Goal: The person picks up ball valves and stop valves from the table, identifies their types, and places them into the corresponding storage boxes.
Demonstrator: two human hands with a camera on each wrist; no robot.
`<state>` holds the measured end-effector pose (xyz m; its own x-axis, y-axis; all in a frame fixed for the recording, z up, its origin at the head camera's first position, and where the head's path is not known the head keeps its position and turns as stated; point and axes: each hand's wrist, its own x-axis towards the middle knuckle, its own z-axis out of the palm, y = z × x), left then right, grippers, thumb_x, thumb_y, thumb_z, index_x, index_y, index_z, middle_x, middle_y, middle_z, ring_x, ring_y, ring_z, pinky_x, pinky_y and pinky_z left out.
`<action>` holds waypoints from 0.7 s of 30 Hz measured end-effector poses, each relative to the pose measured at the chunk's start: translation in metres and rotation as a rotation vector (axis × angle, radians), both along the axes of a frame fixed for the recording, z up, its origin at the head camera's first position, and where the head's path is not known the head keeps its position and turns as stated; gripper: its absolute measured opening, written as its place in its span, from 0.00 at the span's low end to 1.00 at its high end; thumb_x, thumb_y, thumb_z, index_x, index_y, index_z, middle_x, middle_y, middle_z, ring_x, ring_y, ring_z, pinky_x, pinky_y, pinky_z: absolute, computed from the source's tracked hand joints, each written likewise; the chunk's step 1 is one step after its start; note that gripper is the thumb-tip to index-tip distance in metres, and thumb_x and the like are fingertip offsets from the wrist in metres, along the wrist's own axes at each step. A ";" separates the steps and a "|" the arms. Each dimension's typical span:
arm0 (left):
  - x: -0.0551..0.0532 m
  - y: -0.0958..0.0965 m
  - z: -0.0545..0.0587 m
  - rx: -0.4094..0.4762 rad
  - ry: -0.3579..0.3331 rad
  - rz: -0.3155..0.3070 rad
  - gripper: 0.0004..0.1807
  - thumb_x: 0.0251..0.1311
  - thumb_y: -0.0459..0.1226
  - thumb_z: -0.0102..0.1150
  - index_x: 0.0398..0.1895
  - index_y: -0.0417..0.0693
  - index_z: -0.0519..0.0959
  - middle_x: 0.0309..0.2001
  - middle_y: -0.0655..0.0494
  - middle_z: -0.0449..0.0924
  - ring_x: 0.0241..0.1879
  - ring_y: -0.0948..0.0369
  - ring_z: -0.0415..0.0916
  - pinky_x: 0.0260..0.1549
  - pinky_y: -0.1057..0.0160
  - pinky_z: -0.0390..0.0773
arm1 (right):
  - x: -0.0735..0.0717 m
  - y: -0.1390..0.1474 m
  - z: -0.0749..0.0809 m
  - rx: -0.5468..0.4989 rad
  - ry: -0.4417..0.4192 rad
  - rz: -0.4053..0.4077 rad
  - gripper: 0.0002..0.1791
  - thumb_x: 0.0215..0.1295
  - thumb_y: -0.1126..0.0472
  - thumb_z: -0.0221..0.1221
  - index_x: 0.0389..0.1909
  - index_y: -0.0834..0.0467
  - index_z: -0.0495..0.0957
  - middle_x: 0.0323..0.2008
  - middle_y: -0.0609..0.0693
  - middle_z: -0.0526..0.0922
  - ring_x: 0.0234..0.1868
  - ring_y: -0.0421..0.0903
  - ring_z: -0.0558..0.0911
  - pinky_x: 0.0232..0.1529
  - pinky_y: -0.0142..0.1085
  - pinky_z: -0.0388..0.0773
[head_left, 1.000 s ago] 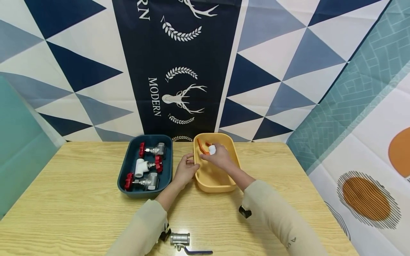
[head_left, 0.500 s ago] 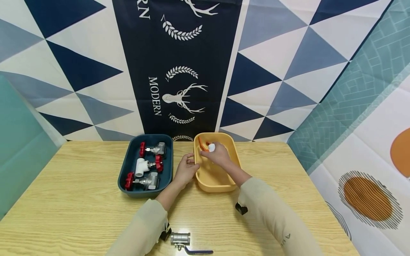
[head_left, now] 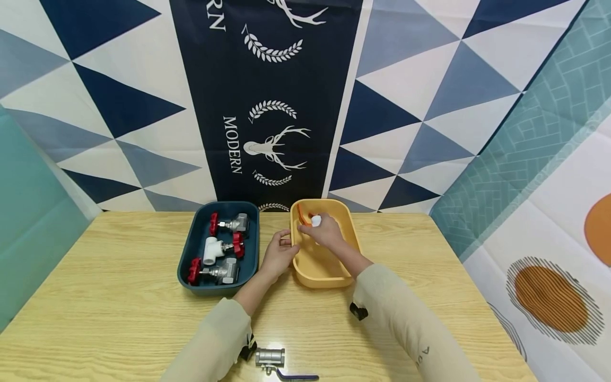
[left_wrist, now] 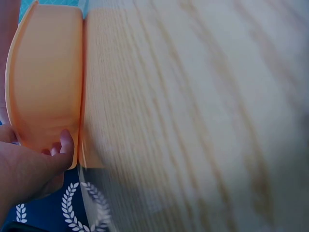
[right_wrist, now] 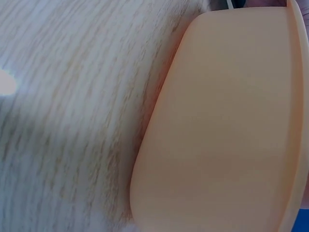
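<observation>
In the head view my right hand (head_left: 327, 231) reaches into the yellow bin (head_left: 321, 266) and grips a white plastic valve (head_left: 316, 220) with an orange lever (head_left: 303, 215), near the bin's far left corner. The palm side and part of the valve are hidden by the fingers. My left hand (head_left: 277, 255) holds the bin's left wall, thumb at the rim. From the left wrist view, the fingers of that hand (left_wrist: 34, 166) lie curled against the bin's outer wall (left_wrist: 48, 77). Only the bin's outer side (right_wrist: 217, 125) fills the right wrist view.
Left of the hands stands a dark blue bin (head_left: 217, 291) with two metal valves (head_left: 224, 271) and a white plastic valve (head_left: 212, 250), all red-handled. A metal ball valve (head_left: 270, 357) with a blue lever lies near the table's front, by the left sleeve. A patterned cloth (head_left: 267, 132) hangs behind.
The right hand and the white valve have shifted very slightly inside the yellow bin, and the right forearm has moved a little left. The left hand keeps its hold on the bin.
</observation>
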<state>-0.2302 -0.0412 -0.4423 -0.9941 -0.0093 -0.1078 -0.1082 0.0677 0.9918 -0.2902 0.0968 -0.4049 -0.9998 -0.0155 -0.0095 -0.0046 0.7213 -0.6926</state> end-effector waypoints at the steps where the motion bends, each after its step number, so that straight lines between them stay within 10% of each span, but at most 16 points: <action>1: 0.000 0.000 0.000 -0.001 0.003 -0.002 0.28 0.61 0.33 0.54 0.65 0.43 0.62 0.51 0.41 0.68 0.51 0.50 0.73 0.45 0.58 0.78 | -0.001 0.000 0.000 0.001 0.001 -0.002 0.34 0.50 0.46 0.66 0.52 0.64 0.71 0.40 0.57 0.79 0.35 0.48 0.76 0.31 0.32 0.73; 21: 0.001 0.002 0.002 0.004 0.006 0.008 0.28 0.60 0.32 0.55 0.64 0.43 0.63 0.51 0.41 0.69 0.50 0.50 0.73 0.43 0.59 0.79 | -0.005 -0.007 -0.009 0.060 0.025 -0.029 0.38 0.49 0.47 0.67 0.58 0.62 0.71 0.46 0.59 0.80 0.43 0.53 0.77 0.45 0.44 0.73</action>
